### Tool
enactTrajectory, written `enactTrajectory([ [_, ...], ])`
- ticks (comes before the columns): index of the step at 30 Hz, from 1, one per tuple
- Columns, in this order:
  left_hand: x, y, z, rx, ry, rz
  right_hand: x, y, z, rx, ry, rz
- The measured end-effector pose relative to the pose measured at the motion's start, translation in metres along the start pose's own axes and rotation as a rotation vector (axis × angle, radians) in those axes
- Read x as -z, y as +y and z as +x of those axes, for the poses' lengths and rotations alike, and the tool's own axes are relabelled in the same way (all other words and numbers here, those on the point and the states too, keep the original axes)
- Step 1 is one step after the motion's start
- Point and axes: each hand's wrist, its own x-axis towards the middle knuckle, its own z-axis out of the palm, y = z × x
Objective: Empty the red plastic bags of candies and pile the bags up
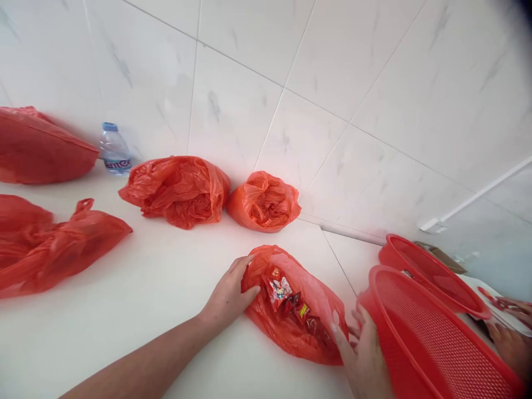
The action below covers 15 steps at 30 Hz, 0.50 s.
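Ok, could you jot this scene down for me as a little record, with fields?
Left hand: on the left edge of an open red bag; hand
Right hand: at the same bag's right edge; hand
In the bag: small wrapped packets
Surface: white tabletop
Behind the bag: two more red bags, against the tiled wall
Far left: two other red bags, plus a blue-capped bottle
Right: two red mesh baskets
Others: another person's hand, right edge

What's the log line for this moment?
left hand: holding open red bag by rim; right hand: at opposite end; inside: wrapped packets; nearby: red basket
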Motion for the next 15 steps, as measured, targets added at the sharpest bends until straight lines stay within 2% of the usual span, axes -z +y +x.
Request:
enactTrajectory([
  [2,0.001,-0.001,0.001,0.022,0.026,-0.005,-0.004,0.003,-0.001,-0.03,-0.095,-0.068],
  [5,0.003,-0.003,0.003,0.021,0.067,0.005,0.004,-0.022,0.018,-0.019,-0.182,-0.004],
  [9,0.008,0.002,0.007,-0.009,0.126,0.031,0.032,-0.08,0.062,0.016,-0.033,0.517],
  [12,0.019,0.018,0.01,-0.047,0.215,0.051,0.044,-0.114,0.092,0.13,0.165,0.978],
  [15,0.034,0.043,0.015,-0.128,0.351,0.047,0.043,-0.133,0.109,0.235,0.226,1.064],
])
